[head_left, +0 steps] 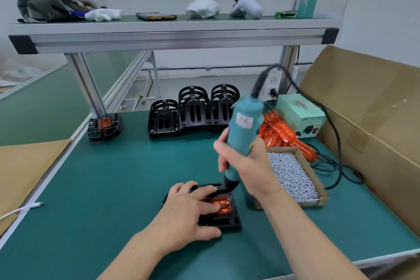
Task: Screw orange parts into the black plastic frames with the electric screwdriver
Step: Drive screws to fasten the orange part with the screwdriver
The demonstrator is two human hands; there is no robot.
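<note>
A black plastic frame (223,223) lies flat on the green mat near the table's front, with an orange part (223,203) seated in it. My left hand (186,211) presses down on the frame and the orange part with straight fingers, thumb along the frame's near edge. My right hand (246,162) grips the teal electric screwdriver (244,125), held nearly upright; its black nose (230,183) meets the frame's far right corner. The bit's tip is hidden.
Stacks of black frames (193,111) stand at the back. One assembled frame (104,126) sits back left. Loose orange parts (284,134), a cardboard tray of screws (293,177), the power supply (300,118) and a large carton (363,125) crowd the right.
</note>
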